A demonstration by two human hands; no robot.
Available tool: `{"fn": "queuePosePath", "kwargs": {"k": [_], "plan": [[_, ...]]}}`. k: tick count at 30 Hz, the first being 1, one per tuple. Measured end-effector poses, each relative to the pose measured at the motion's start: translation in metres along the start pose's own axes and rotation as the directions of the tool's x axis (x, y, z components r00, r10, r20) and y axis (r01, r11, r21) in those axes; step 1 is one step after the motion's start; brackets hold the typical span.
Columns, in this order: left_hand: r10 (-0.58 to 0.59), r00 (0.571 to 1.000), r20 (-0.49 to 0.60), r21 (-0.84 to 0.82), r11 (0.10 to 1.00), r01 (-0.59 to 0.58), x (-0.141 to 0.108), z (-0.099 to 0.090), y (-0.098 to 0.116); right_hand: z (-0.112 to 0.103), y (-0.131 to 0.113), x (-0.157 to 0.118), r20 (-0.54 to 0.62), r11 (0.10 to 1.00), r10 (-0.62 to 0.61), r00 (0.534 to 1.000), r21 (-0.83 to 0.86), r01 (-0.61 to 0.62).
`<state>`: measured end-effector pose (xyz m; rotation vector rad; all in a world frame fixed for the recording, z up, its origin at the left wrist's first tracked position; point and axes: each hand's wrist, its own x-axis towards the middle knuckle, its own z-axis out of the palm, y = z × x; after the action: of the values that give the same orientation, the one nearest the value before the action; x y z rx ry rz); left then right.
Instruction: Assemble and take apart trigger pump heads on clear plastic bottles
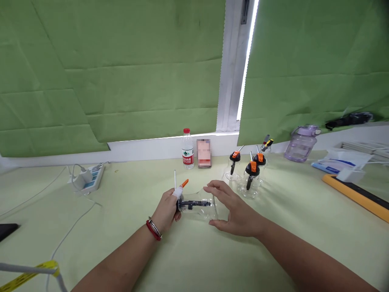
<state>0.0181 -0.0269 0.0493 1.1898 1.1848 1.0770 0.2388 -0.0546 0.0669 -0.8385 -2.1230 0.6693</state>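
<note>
A clear glass bottle (199, 210) lies on its side between my two hands, its base to the right. A black mechanism shows inside it. My left hand (167, 209) is closed around the black top end, with a white covering on a fingertip. Beside those fingers stick out an orange lever (185, 183) and a thin metal tube (175, 179). My right hand (234, 211) grips the base, thumb below and fingers above. Several similar glass bottles with black-and-orange tops (252, 168) stand upright beyond my right hand.
Against the back wall stand a red-capped water bottle (187, 152) and a phone (204, 154). A power strip (91, 180) with cables is at the left. To the right are a purple jug (301, 144), screwdrivers (268, 143), papers and an orange-and-black bar (358, 196).
</note>
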Motion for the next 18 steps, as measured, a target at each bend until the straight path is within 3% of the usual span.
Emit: {"fn": "queuePosePath", "kwargs": {"k": [1,3,5,7,8,10,12,14,16,18], "plan": [[0.026,1.0,-0.013,0.005,1.0,-0.026,0.0,0.0,0.0,0.0,0.002,0.0,-0.004,1.0,0.013,1.0,0.024,-0.013],[0.105,0.994,-0.037,0.047,0.993,-0.104,-0.001,0.001,-0.001,0.003,0.008,0.0,0.014,0.965,0.182,0.983,0.191,-0.181],[0.171,0.985,-0.039,0.1,0.981,-0.166,-0.002,0.001,-0.003,0.007,0.014,0.0,0.139,0.838,0.384,0.913,0.361,-0.408],[0.176,0.984,-0.024,0.121,0.978,-0.172,-0.001,0.0,-0.005,0.009,0.016,0.0,0.218,0.798,0.431,0.876,0.361,-0.483],[0.162,0.987,-0.019,0.118,0.98,-0.159,0.0,-0.001,-0.005,0.008,0.014,0.0,0.196,0.854,0.384,0.902,0.297,-0.428],[0.133,0.991,-0.011,0.112,0.985,-0.131,0.002,-0.002,-0.006,0.005,0.01,0.0,0.109,0.983,0.159,0.981,0.08,-0.168],[0.112,0.994,-0.008,0.101,0.989,-0.11,0.004,-0.002,-0.007,0.0,0.006,0.001,0.103,0.99,-0.077,0.992,-0.112,0.088],[0.121,0.993,-0.017,0.1,0.988,-0.118,0.004,-0.003,-0.008,-0.001,0.007,0.002,0.073,0.983,-0.113,0.991,-0.14,0.122],[0.148,0.989,-0.026,0.112,0.983,-0.145,0.003,-0.003,-0.009,0.001,0.012,0.001,0.006,0.996,0.081,0.997,0.026,-0.081],[0.173,0.985,-0.022,0.13,0.977,-0.168,0.003,-0.003,-0.009,0.005,0.017,0.0,0.074,0.911,0.322,0.944,0.248,-0.331]]}}
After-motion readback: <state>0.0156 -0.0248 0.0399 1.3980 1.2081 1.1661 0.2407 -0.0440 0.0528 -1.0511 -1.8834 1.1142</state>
